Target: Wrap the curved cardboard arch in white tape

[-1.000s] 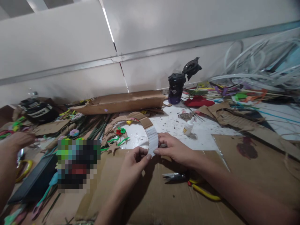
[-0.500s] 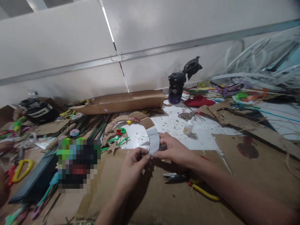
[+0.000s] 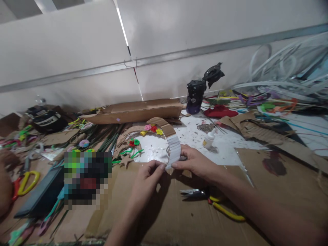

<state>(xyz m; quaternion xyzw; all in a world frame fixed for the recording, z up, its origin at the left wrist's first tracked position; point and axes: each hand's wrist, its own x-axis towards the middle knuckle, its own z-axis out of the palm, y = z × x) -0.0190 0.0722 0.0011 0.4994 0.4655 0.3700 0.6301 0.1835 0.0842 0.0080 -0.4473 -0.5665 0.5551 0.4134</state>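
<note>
Cardboard ring (image 3: 161,123) lies at the far edge of a broad cardboard sheet (image 3: 164,215) on the counter (image 3: 189,138), held by both hands just in front of the person. Its right curve carries a ribbed white paper strip (image 3: 174,149). The person's left hand (image 3: 147,181) pinches the strip's lower end between thumb and fingers, while the right hand (image 3: 196,164) clasps the ring's edge from the right, fingertips against the strip. Both are closed firmly on the piece. Small paper flowers (image 3: 153,128) in pink, red and yellow sit along the top of the ring, and green pipe cleaners (image 3: 134,153) lie inside it beside a shiny white sheet (image 3: 151,148). Yellow-handled side cutters (image 3: 227,211) lie near the right hand on the cardboard. Farther off stand a small glue bottle (image 3: 208,139) and a black flask (image 3: 196,96), near a red cloth (image 3: 219,111). At the left edge, a co-worker's hand (image 3: 6,177) rests near yellow-handled scissors (image 3: 27,182).
</note>
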